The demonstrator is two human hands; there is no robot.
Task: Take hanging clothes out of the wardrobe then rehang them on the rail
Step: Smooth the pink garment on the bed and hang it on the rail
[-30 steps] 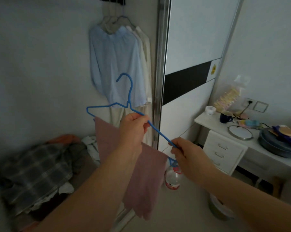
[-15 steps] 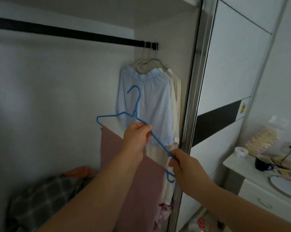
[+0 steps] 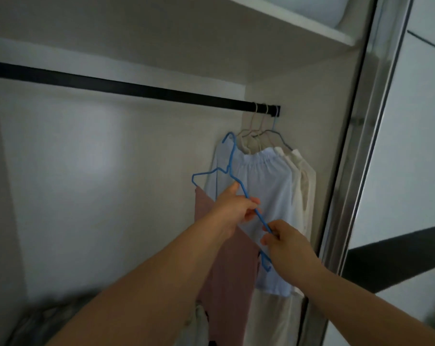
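A blue wire hanger (image 3: pixel 230 161) carries a pink garment (image 3: pixel 232 275) draped over its lower bar. My left hand (image 3: pixel 232 208) grips the hanger's sloping arm near the neck. My right hand (image 3: pixel 285 242) pinches the same arm lower down, near its right end. The hanger's hook is below the black wardrobe rail (image 3: pixel 136 89) and does not touch it. At the rail's right end hang a light blue garment (image 3: pixel 263 196) and cream garments (image 3: pixel 302 186) on their own hangers.
A white shelf (image 3: pixel 286 18) runs above the rail. The sliding door's metal frame (image 3: pixel 353 136) stands just right of the hung clothes. A pile of folded clothes (image 3: pixel 44 323) lies at the bottom left of the wardrobe.
My view has tilted up and closer to the rail. Both hands have raised the hanger with the pink garment toward the rail's right end.
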